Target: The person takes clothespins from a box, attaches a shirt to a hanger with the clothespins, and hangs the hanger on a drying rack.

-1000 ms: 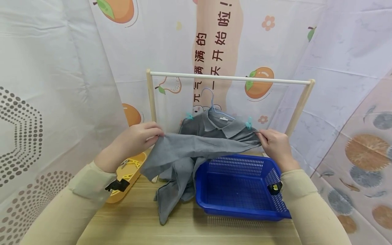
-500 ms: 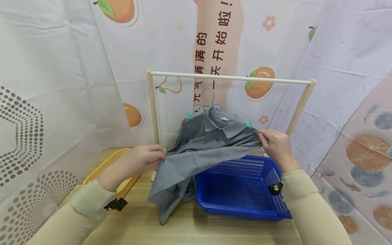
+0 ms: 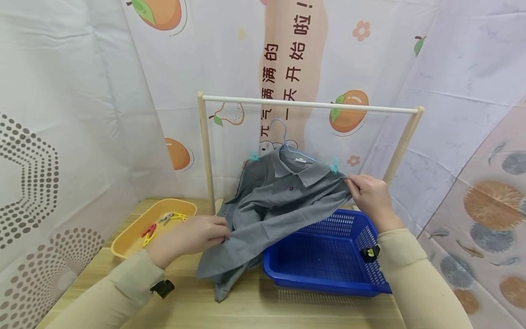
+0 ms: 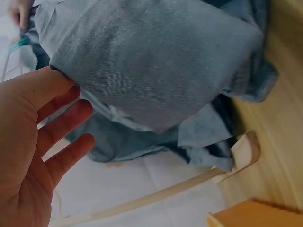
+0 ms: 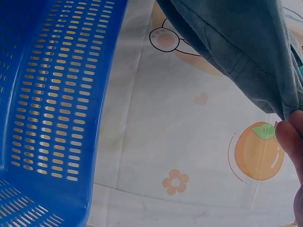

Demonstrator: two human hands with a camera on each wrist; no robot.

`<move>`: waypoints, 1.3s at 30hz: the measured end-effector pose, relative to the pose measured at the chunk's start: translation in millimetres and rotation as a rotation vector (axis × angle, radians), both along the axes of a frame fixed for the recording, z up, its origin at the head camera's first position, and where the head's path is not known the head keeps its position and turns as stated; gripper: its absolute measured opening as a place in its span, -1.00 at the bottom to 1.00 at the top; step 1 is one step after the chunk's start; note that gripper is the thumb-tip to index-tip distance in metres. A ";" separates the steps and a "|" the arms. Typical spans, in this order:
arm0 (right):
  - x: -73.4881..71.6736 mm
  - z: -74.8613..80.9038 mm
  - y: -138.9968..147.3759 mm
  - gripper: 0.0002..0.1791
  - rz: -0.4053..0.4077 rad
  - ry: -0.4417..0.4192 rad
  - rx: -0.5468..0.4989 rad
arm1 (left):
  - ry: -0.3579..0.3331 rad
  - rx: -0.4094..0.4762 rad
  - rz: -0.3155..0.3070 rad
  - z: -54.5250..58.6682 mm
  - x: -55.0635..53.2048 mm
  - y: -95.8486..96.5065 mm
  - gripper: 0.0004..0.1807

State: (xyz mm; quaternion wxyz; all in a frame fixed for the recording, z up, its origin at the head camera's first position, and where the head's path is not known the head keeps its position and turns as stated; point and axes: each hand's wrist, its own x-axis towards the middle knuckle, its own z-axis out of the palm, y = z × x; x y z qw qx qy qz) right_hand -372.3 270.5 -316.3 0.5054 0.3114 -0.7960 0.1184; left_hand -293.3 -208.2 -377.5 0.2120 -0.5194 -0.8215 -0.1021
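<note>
A grey collared shirt drapes over a light blue hanger, whose hook shows below the rack's bar. Two teal clothespins grip its shoulders. My right hand pinches the cloth beside the clothespin at the right shoulder. Stretched across the shirt's front is a long strip of cloth that looks like a sleeve. At its lower left part, my left hand holds the edge. In the left wrist view, thumb and forefinger meet at that edge, while the other fingers are spread. The right wrist view shows only part of the right hand.
A white bar on wooden posts spans the back. Under the shirt's right side stands a blue plastic basket. To the left, a yellow tray holds red, grey and yellow clothespins. Printed curtains surround the wooden table.
My left hand has come down with the held cloth, then slightly right, so the strip now slants downward. The shirt's button and the yellow tray show again. My right hand stays put.
</note>
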 end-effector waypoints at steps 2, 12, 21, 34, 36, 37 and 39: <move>0.2 0.4 -0.3 -0.95 0.004 0.002 -0.004 | 0.005 -0.011 -0.001 -3.9 -0.6 0.8 -0.83; 1.6 1.4 -0.6 -0.90 0.011 0.009 -0.011 | 0.000 0.018 0.019 -2.7 -0.8 -0.7 -0.81; 2.4 -0.5 0.8 -0.96 0.013 0.006 0.003 | 0.041 0.071 0.023 14.3 -0.7 -7.2 -0.75; 3.2 -2.0 1.8 -0.95 0.030 0.026 0.002 | 0.166 0.154 0.083 48.8 -4.5 -24.9 -0.60; 3.3 -2.5 2.3 -0.95 0.034 0.033 0.002 | 0.200 0.172 0.090 55.2 -5.8 -26.3 -0.57; 3.3 -2.8 2.6 -0.95 0.038 0.036 0.001 | 0.216 0.184 0.092 58.4 -6.3 -26.9 -0.56; 3.6 -3.3 3.2 -0.95 0.043 0.044 0.001 | 0.253 0.208 0.098 63.8 -7.2 -28.1 -0.56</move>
